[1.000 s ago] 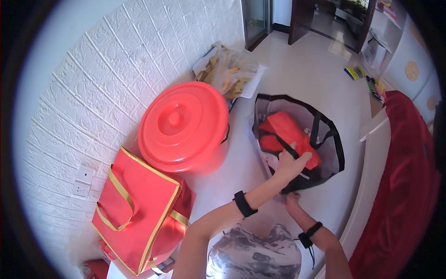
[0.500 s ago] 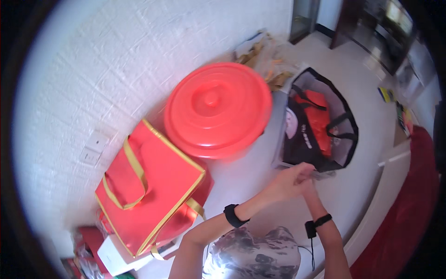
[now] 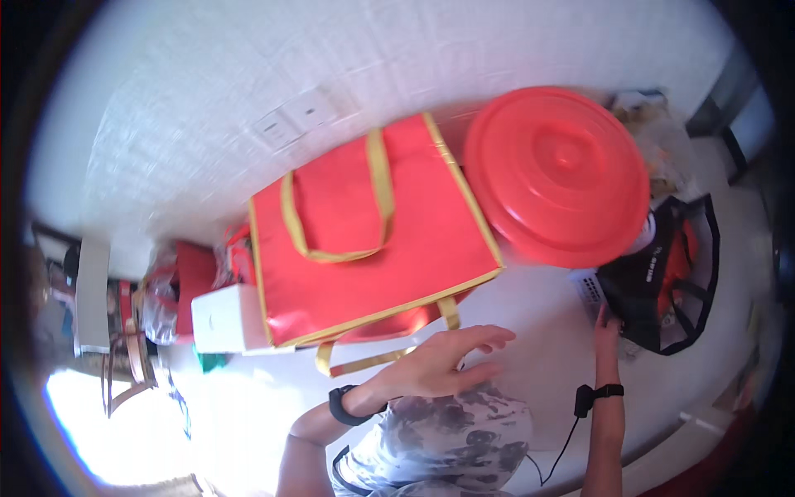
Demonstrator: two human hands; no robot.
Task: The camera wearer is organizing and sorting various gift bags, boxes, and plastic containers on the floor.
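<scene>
My left hand point(image 3: 447, 361) hovers in front of the large red bag point(image 3: 339, 286) with gold trim and gold handles. Its fingers and thumb are apart, and nothing is in it. Farther right, my right hand point(image 3: 608, 325) is closed beside the black shopping bag point(image 3: 633, 286). Its fingers are small and partly hidden; a pale, see-through bit shows by it, too unclear to name. Red contents point(image 3: 681, 263) show inside the black bag, which stands open at the top. Between the two bags and behind them is a red round tub lid point(image 3: 555, 174) with a knob.
A white box point(image 3: 228, 321) stands left of the red bag, near a dark red bag point(image 3: 195, 277) and clear plastic point(image 3: 159, 311). Behind the lid, at the wall, lies a clear plastic bag point(image 3: 667, 157). A grey perforated container point(image 3: 588, 290) sits beside the black bag.
My view has swung left, so the bags and lid appear farther right. My hands, together before at a see-through thing, have parted; the left is now open near the red bag.
</scene>
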